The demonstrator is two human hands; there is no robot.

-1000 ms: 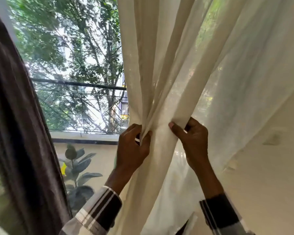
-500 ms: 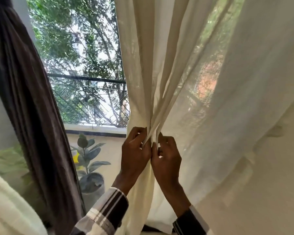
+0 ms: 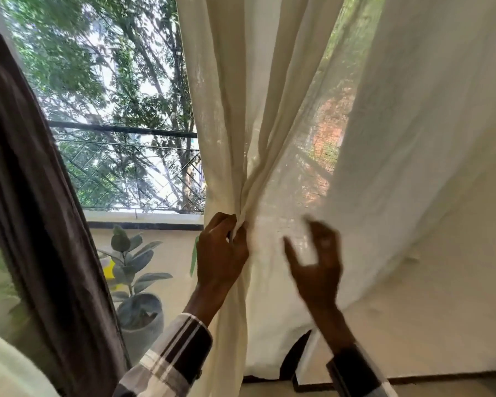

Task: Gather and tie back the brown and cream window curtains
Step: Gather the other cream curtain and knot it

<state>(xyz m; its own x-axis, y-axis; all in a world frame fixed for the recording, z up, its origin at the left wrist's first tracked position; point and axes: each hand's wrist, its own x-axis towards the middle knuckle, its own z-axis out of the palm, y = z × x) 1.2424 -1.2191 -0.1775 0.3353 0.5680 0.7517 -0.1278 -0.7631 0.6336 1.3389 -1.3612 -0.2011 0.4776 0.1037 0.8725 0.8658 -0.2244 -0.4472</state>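
The cream curtain [image 3: 269, 96] hangs across the middle and right of the window, thin enough to let light through. My left hand [image 3: 221, 252] pinches a bunch of its folds at about sill height. To the right, my right hand [image 3: 317, 263] is blurred, fingers spread, in front of the loose cream cloth and holding nothing. The brown curtain [image 3: 32, 196] hangs in a dark gathered band down the left side, away from both hands.
Between the two curtains the window glass [image 3: 121, 110] shows trees and a metal railing [image 3: 121, 131]. A potted plant [image 3: 135, 282] stands below the sill outside. A pale cloth [image 3: 9, 368] fills the bottom left corner. The cream wall [image 3: 441, 310] is at the right.
My right hand has let go of the folds it pinched beside my left hand and moved right with fingers spread. My left hand keeps its grip on the gathered cream curtain.
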